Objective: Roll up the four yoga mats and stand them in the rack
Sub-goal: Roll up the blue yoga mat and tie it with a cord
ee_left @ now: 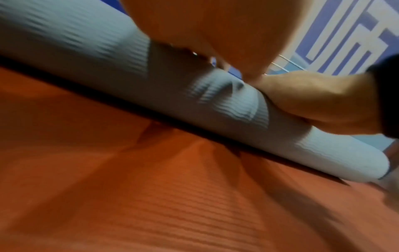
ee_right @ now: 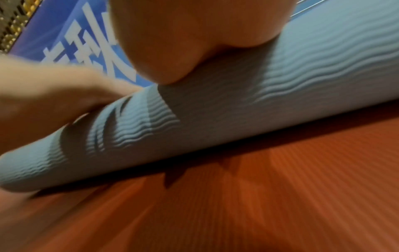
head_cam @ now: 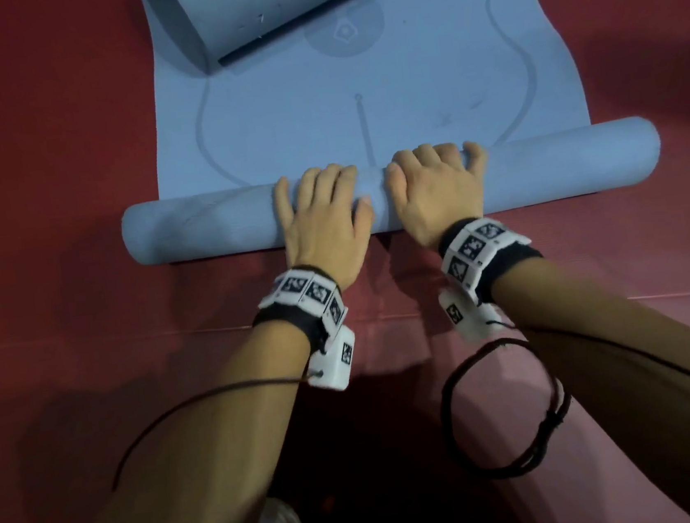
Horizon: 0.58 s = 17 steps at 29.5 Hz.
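Blue mat (head_cam: 317, 105) lies on red floor (head_cam: 42, 145), near end rolled. Left hand (head_cam: 321, 216) and right hand (head_cam: 438, 190) press flat-fingered on the roll (head_cam: 560, 163). Uneven pressure risks a skewed, telescoping roll.

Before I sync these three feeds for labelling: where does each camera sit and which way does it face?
Head: above, looking down at the blue mat, its roll, both hands, left hand, right hand, and forearms.
Left wrist: low by the red floor mat, looking along the roll; left palm above, right hand beyond.
Right wrist: low, mirrored; right palm above, left hand beyond.
Shared: all show the roll and both hands.
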### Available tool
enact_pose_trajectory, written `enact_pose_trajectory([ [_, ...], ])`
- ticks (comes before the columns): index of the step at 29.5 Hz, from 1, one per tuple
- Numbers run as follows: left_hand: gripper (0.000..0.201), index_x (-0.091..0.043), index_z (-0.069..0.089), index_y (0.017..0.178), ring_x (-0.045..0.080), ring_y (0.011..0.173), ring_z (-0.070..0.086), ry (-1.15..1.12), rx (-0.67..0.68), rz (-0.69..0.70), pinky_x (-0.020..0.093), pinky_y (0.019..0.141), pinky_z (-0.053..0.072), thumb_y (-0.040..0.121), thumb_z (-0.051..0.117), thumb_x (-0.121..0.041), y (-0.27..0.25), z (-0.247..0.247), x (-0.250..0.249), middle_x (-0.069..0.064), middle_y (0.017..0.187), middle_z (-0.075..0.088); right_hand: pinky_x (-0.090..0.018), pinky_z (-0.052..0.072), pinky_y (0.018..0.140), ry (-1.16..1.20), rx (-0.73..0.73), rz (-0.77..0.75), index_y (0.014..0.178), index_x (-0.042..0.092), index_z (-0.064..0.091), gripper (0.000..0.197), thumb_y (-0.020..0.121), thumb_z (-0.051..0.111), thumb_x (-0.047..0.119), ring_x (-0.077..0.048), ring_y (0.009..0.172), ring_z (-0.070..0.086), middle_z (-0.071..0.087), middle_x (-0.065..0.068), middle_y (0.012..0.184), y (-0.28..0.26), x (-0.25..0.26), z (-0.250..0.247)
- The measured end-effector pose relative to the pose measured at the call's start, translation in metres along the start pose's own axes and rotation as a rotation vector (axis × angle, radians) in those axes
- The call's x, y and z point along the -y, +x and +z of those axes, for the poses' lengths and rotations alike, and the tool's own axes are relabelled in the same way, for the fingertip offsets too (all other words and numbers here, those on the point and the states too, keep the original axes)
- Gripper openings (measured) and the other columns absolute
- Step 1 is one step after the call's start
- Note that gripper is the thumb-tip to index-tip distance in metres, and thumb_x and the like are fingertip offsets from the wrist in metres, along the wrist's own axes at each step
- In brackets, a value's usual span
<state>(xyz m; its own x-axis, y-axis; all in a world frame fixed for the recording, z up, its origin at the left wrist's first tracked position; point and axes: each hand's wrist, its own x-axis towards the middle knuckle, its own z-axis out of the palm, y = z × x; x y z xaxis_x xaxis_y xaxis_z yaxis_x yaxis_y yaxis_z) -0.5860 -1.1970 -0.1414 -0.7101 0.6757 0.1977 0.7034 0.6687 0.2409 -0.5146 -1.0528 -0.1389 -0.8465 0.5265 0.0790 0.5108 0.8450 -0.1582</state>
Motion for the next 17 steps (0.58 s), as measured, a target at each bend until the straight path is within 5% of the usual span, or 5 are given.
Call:
enact_pose_trajectory([
  [3, 0.082, -0.019, 0.039, 0.147, 0.024, 0.14, 0.033, 0.049, 0.139, 0.047, 0.058, 0.117, 0.009, 0.076, 0.059, -0.057, -0.005, -0.004, 0.01, 0.0, 0.151, 0.04, -0.053, 0.02, 0.109, 0.026, 0.105, -0.013, 0.116, 0.022, 0.064, 0.063, 0.096, 0.011, 0.051, -0.033, 0.117, 0.053, 0.066, -0.004, 0.116, 0.018, 0.001, -0.005],
  [6, 0.109, -0.022, 0.032, 0.149, 0.023, 0.138, 0.032, 0.12, 0.271, 0.03, 0.054, 0.116, 0.01, 0.057, 0.082, -0.052, 0.012, -0.009, 0.012, -0.002, 0.15, 0.037, -0.05, 0.016, 0.111, 0.173, 0.14, -0.105, 0.133, 0.029, 0.056, 0.068, 0.09, 0.023, 0.069, -0.026, 0.13, 0.044, 0.056, 0.003, 0.136, 0.016, -0.011, -0.009],
  [8, 0.11, -0.022, 0.033, 0.148, 0.023, 0.133, 0.037, 0.185, 0.29, 0.024, 0.05, 0.113, 0.016, 0.055, 0.087, -0.045, 0.026, -0.009, 0.013, -0.002, 0.146, 0.041, -0.057, 0.009, 0.115, 0.103, 0.179, -0.179, 0.145, 0.028, 0.043, 0.079, 0.08, 0.051, 0.073, -0.028, 0.138, 0.034, 0.045, 0.001, 0.147, 0.01, -0.018, -0.013],
  [11, 0.103, -0.026, 0.032, 0.146, 0.022, 0.13, 0.041, 0.237, 0.321, -0.015, 0.047, 0.111, 0.019, 0.06, 0.087, -0.036, 0.041, -0.006, 0.011, -0.003, 0.141, 0.045, -0.064, 0.004, 0.115, -0.101, 0.304, -0.17, 0.153, 0.03, 0.024, 0.109, 0.064, 0.083, 0.05, -0.031, 0.143, 0.025, 0.031, -0.004, 0.154, 0.011, -0.017, -0.013],
  [17, 0.081, -0.031, 0.044, 0.133, 0.021, 0.121, 0.049, 0.235, 0.382, -0.065, 0.044, 0.107, 0.024, 0.063, 0.085, -0.035, 0.051, -0.012, 0.007, -0.005, 0.128, 0.056, -0.062, 0.017, 0.112, -0.124, 0.264, -0.093, 0.136, 0.033, 0.042, 0.072, 0.072, 0.072, 0.021, -0.032, 0.126, 0.044, 0.054, -0.003, 0.129, 0.022, -0.002, -0.019],
])
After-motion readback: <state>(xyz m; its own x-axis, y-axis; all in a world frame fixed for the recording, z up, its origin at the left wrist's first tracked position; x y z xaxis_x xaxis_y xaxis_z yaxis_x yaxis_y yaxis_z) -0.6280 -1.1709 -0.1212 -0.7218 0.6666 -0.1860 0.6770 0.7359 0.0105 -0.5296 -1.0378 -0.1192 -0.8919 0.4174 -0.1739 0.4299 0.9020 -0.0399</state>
